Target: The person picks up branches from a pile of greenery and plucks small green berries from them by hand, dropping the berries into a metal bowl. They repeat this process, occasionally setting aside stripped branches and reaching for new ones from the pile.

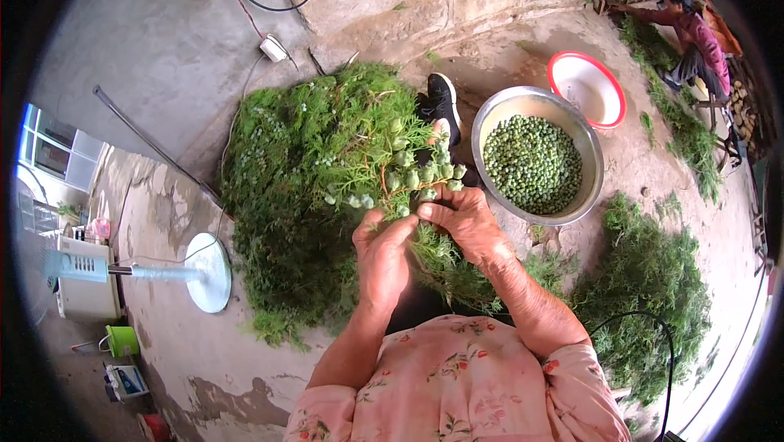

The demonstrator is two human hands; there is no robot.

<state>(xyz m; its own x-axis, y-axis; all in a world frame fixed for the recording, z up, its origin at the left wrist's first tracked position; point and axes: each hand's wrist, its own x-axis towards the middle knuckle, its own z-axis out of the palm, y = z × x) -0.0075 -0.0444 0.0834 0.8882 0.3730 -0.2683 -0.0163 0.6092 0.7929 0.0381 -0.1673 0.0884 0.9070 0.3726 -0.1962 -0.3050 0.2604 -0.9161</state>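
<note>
Both my hands are together in front of me, over a large heap of cut evergreen branches (286,173). My left hand (382,258) is closed with thumb and fingertips round the lower end of a conifer sprig (400,177), which bears a cluster of pale green, knobbly cones. Right beside it, my right hand (469,223) pinches at one of the cones at the sprig's near side; the fingers partly cover it. Just beyond my right hand stands a metal basin (594,160), part filled with loose green cones (531,166).
A white basin with a red rim (586,87) stands past the metal one. My shoe (443,103) shows between heap and basin. More branches (645,295) lie at right. A fan (208,272) stands left. Another person (694,42) crouches far right beside greenery.
</note>
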